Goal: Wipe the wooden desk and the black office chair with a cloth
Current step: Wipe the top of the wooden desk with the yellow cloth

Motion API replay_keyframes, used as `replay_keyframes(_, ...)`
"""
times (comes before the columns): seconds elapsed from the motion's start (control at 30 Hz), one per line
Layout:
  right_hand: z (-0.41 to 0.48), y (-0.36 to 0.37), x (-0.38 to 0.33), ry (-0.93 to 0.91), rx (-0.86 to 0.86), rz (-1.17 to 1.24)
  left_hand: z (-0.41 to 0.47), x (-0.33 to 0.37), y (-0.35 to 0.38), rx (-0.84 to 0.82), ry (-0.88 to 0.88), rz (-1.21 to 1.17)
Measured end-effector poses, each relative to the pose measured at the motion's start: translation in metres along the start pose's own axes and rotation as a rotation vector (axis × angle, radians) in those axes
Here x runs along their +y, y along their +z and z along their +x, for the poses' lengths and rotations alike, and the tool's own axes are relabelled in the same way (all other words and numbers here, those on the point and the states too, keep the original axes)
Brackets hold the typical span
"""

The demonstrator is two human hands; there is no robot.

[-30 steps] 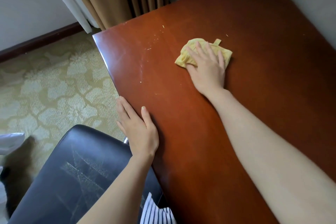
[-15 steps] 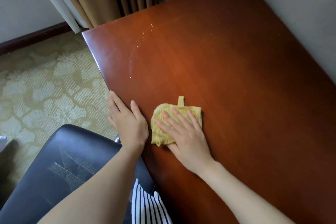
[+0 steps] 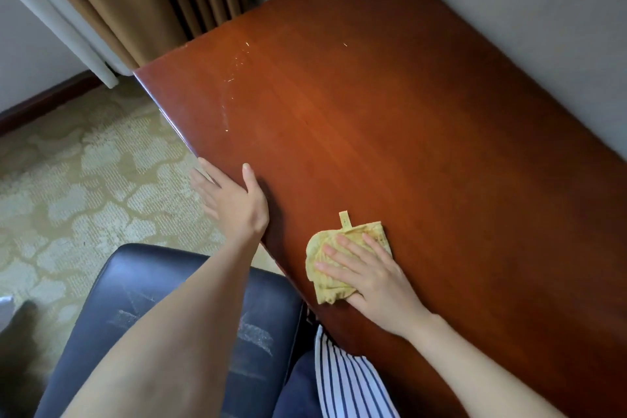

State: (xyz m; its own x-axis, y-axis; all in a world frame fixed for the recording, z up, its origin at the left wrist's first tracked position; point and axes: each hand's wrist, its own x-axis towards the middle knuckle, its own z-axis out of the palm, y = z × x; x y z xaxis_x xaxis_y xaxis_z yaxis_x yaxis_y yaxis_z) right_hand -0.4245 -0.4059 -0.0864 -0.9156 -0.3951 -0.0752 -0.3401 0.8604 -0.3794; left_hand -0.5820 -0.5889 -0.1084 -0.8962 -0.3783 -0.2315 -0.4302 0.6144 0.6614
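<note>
A yellow cloth [image 3: 342,261] is being pressed flat on the wooden desk [image 3: 390,119] by the right hand [image 3: 369,276] – fingers straight; the desk edge is being rested on by the open left hand [image 3: 234,200], whose forearm is partly hiding the black office chair [image 3: 135,295] at lower left – brown curtains [image 3: 142,0] are hanging at upper left.

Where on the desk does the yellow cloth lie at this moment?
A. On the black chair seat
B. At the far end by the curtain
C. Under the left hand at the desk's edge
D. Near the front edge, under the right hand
D: the right hand presses flat on the yellow cloth near the front edge of the desk.
</note>
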Motion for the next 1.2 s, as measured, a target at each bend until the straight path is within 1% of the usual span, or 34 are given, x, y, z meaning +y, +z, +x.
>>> replay_keyframes(0.07, -0.011, 0.005, -0.014, 0.17, 0.054, 0.07, -0.005, -0.005, -0.005, -0.053, 0.063, 0.133)
replay_keyframes(0.17, -0.033, 0.014, -0.026, 0.351, 0.14, 0.128, -0.031, -0.011, -0.01, -0.141, 0.286, 0.281)
replay_keyframes(0.27, -0.061, 0.019, -0.031, 0.442, 0.198, 0.165, -0.075, -0.012, -0.01, -0.26, 0.516, 0.332)
replay_keyframes(0.33, -0.082, 0.02, -0.03, 0.482, 0.216, 0.166, -0.106, -0.006, -0.006, -0.328, 0.603, 0.365)
replay_keyframes(0.47, -0.136, 0.024, -0.026, 0.608, 0.26, 0.176, -0.164, 0.006, 0.003, -0.507, 0.685, 0.355)
replay_keyframes(0.53, -0.162, 0.025, -0.022, 0.641, 0.277, 0.197, -0.182, 0.011, 0.01, -0.596, 0.732, 0.373)
replay_keyframes(0.73, -0.239, 0.015, -0.007, 0.807, 0.377, 0.182, -0.235, 0.028, 0.026, -0.816, 0.734, 0.447)
replay_keyframes(0.87, -0.252, 0.012, 0.002, 0.854, 0.387, 0.176, -0.248, 0.034, 0.035, -0.877, 0.799, 0.548)
replay_keyframes(0.93, -0.252, 0.011, 0.005, 0.874, 0.386, 0.197, -0.253, 0.04, 0.036, -0.88, 0.804, 0.596)
replay_keyframes(1.0, -0.25, 0.009, 0.006, 0.895, 0.398, 0.227, -0.254, 0.046, 0.038, -0.88, 0.795, 0.691)
replay_keyframes(1.1, -0.25, 0.007, 0.011, 0.894, 0.395, 0.257, -0.255, 0.051, 0.034, -0.94, 0.77, 0.877)
replay_keyframes(1.2, -0.25, 0.006, 0.012, 0.89, 0.358, 0.255, -0.256, 0.053, 0.031, -0.943, 0.807, 1.018)
